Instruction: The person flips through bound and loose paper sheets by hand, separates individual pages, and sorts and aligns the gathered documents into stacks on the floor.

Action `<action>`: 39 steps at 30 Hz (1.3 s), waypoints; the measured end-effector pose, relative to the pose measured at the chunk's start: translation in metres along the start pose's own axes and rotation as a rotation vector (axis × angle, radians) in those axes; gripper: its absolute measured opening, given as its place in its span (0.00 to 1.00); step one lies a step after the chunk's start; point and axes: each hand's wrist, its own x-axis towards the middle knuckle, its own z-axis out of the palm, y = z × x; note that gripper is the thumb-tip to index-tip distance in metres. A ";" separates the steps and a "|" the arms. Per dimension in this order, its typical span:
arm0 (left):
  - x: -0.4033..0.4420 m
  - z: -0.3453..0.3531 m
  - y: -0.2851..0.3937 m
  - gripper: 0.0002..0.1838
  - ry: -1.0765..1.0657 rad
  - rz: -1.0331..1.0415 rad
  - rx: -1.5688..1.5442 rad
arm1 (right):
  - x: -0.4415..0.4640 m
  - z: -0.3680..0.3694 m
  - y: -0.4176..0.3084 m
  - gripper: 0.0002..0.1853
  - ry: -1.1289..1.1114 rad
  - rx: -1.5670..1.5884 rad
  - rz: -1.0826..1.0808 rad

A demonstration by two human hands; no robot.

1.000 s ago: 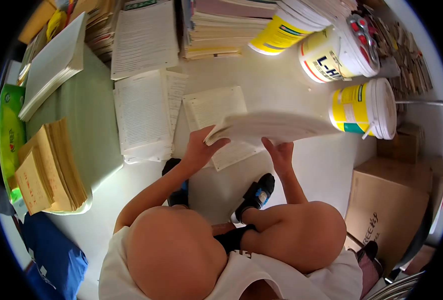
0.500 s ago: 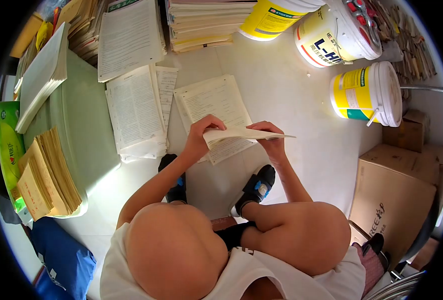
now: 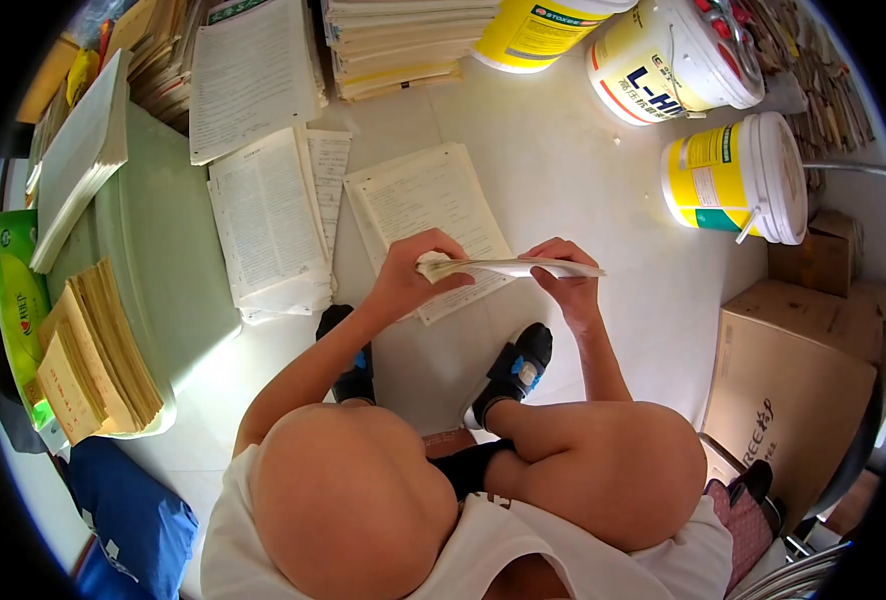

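My left hand (image 3: 419,272) grips the left end of a thin stack of paper sheets (image 3: 508,267), thumb below and fingers over it. The right end is pinched by my right hand (image 3: 568,282). Held nearly edge-on to me, the stack shows mostly its edge. Beneath it on the floor lies a pile of printed pages (image 3: 425,205), partly hidden by the held sheets and my left hand. Further left, another pile of printed sheets (image 3: 268,225) rests on the floor.
Tall paper stacks (image 3: 393,45) stand at the back. Yellow and white buckets (image 3: 708,185) sit at the right, above a cardboard box (image 3: 788,390). A pale green surface (image 3: 163,210) at the left bears brown paper bundles (image 3: 98,350). My slippered feet are just below the hands.
Both hands have moved slightly right with the sheets, which now stand more edge-on. The right hand's grip has shifted, its thumb now showing underneath.
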 end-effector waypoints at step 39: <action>-0.029 -0.017 -0.043 0.20 0.061 -0.420 0.041 | -0.010 0.030 0.048 0.13 0.146 -0.255 0.312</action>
